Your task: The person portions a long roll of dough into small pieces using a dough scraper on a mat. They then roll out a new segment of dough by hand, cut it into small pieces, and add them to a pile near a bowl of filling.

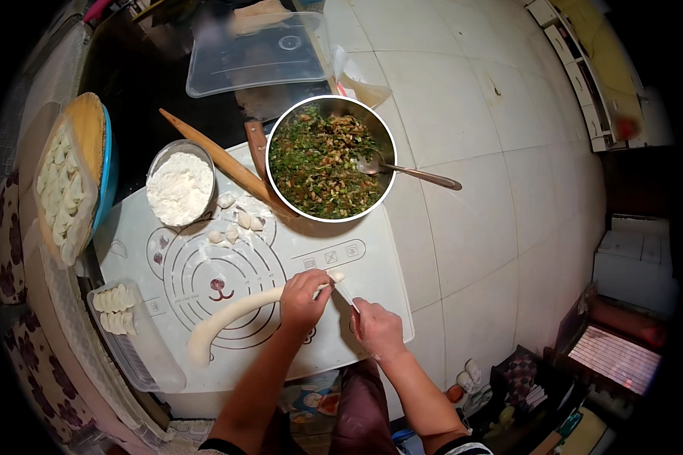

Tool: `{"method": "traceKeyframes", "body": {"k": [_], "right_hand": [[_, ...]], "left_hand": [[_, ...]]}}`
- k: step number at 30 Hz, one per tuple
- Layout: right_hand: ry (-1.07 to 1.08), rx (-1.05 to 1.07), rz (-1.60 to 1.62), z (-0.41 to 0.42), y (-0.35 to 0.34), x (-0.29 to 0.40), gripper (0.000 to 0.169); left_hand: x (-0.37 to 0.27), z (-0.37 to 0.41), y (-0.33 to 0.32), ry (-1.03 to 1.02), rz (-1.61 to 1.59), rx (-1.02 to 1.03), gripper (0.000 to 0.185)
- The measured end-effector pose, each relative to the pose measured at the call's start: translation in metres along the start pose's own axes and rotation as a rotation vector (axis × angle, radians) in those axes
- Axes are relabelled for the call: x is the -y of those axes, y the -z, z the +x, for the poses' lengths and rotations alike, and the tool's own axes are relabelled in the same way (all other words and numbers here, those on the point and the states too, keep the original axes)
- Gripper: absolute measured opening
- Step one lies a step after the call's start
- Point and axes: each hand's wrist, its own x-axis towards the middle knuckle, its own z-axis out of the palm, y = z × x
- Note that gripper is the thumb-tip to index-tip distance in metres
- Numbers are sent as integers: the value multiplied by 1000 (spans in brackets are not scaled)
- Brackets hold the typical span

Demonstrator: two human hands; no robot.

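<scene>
A long rope of white dough (239, 307) curves across a printed white kneading mat (375, 250). My left hand (304, 298) grips the rope near its right end. In my right hand (378, 327) is a knife (345, 292), its pale blade touching or just beside the dough at my left fingertips; its handle is hidden in my fist. A short dough end (336, 277) shows beyond the blade. Farther up the mat, several small dough pieces (232, 233) lie in scattered flour, beside a bowl of white flour (180, 187).
A steel bowl of chopped green filling (324, 165) holds a spoon (421, 175). A wooden rolling pin (228, 162) and a brown knife handle (256, 149) lie beside it. Dumplings fill a round board (85, 119) and part of a plastic box (162, 369). A clear lid (256, 62) lies behind.
</scene>
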Motion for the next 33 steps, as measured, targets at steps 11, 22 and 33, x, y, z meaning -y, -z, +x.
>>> {"method": "traceKeyframes", "body": {"k": [11, 22, 33], "right_hand": [[14, 51, -53, -4, -8, 0, 12], [-154, 229, 36, -4, -14, 5, 12], [-118, 224, -95, 12, -21, 15, 9]], "left_hand": [[3, -2, -6, -82, 58, 21, 18], [-1, 1, -3, -76, 65, 69, 20], [-5, 5, 0, -85, 78, 45, 21]]}}
